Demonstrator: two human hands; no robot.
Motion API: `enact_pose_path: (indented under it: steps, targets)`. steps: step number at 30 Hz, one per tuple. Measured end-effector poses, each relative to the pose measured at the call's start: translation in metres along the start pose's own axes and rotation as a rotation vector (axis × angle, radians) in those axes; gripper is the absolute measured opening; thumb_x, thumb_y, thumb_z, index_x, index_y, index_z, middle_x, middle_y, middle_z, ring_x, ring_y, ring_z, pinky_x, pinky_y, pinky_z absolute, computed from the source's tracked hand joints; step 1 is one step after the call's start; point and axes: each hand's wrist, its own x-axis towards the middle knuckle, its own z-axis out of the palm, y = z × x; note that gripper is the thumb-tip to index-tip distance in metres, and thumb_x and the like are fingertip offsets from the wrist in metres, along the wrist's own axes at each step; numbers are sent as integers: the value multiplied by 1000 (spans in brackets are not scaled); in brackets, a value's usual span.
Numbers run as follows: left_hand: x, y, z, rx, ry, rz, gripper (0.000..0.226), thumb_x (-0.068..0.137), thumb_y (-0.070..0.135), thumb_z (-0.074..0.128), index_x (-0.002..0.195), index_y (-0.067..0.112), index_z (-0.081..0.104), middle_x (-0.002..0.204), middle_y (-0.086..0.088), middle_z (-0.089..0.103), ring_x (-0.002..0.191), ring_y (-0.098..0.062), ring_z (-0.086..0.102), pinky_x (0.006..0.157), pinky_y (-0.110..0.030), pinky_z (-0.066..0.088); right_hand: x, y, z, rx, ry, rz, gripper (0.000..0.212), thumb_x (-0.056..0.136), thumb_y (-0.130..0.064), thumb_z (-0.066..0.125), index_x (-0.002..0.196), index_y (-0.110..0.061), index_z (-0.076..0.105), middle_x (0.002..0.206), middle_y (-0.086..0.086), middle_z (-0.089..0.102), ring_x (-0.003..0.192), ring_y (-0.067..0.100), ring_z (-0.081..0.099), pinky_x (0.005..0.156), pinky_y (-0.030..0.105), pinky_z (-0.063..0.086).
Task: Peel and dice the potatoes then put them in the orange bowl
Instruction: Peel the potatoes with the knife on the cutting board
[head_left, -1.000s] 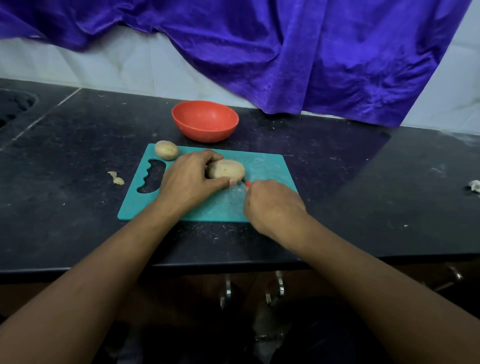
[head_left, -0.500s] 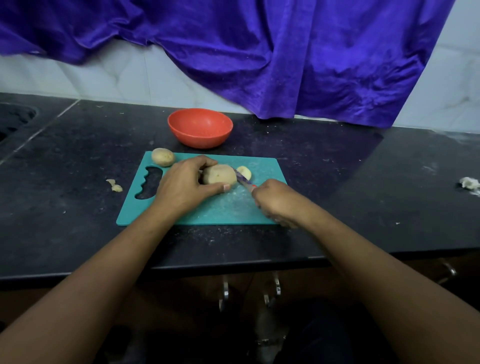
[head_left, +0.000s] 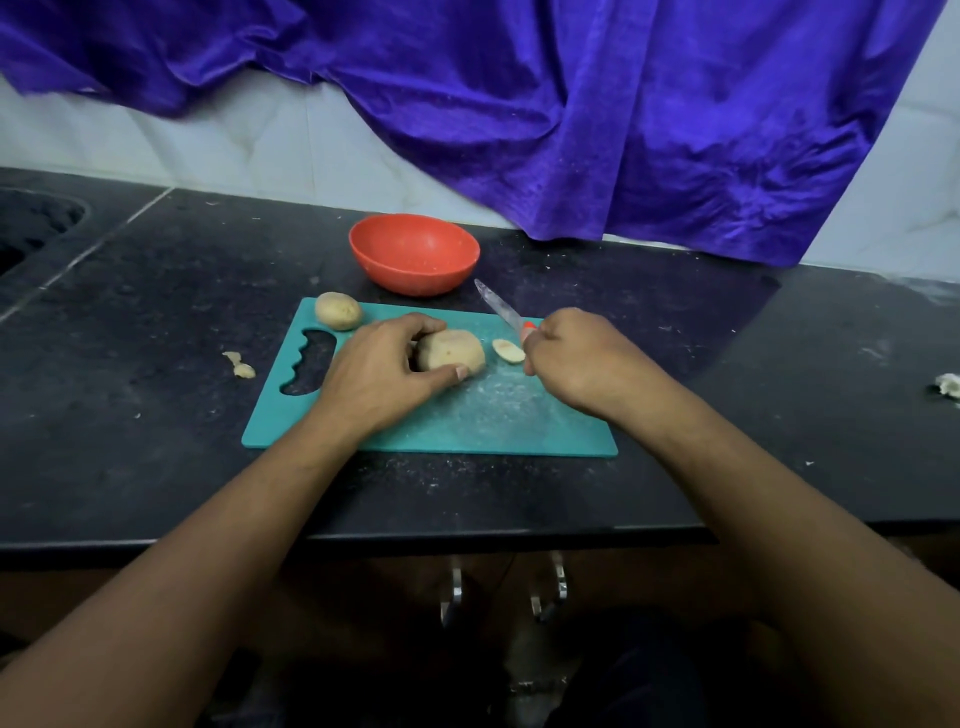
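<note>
On the teal cutting board (head_left: 483, 421) my left hand (head_left: 374, 374) grips a potato (head_left: 452, 351) between fingers and thumb. A thin cut slice (head_left: 508, 351) lies just right of it. My right hand (head_left: 576, 358) holds a knife (head_left: 501, 307) by its red handle, blade lifted and pointing back-left toward the orange bowl (head_left: 414, 253). The bowl stands behind the board and looks empty. A second, whole potato (head_left: 337, 310) sits at the board's back left corner.
The board lies on a black stone counter (head_left: 156, 322) with a front edge close to me. Peel scraps (head_left: 239, 365) lie left of the board, a pale scrap (head_left: 948, 385) at far right. A sink (head_left: 31, 223) is at far left; purple cloth (head_left: 571, 114) hangs behind.
A slice has come off the potato's right end and lies on the board. My right hand lifted the knife clear of the cut, blade now raised toward the bowl.
</note>
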Motion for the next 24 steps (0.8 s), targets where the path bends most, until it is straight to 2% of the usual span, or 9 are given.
enact_pose_path:
  steps: [6,11,16,24]
  targets:
    - [0,-1,1,-2,-1,3,60,76,57,81,126,28,68,107,12,72,93,-12,65,80,-33,51,-4,-5,2,-87,-63,-17,35,107,-36,44,101,-12,69,93,8,66,76,21,59,55,31,35]
    - [0,-1,0,-6,-7,9,68,68,66,72,126,30,68,108,13,73,95,-11,66,83,-35,54,-9,-13,3,-184,-71,-38,34,106,-34,43,75,-20,50,80,0,53,67,15,50,52,30,30]
    - [1,-1,0,-12,-7,-4,61,73,57,82,126,31,68,108,12,73,96,-12,66,83,-35,53,-11,-22,2,-251,-111,-29,29,103,-30,46,75,-20,48,80,-1,53,72,15,53,54,30,33]
    - [2,-2,1,-33,-1,-10,58,71,56,84,121,31,69,104,14,73,92,-9,65,79,-33,52,-11,-26,6,-276,-101,-10,29,103,-29,46,75,-20,45,80,-1,50,72,15,51,54,29,34]
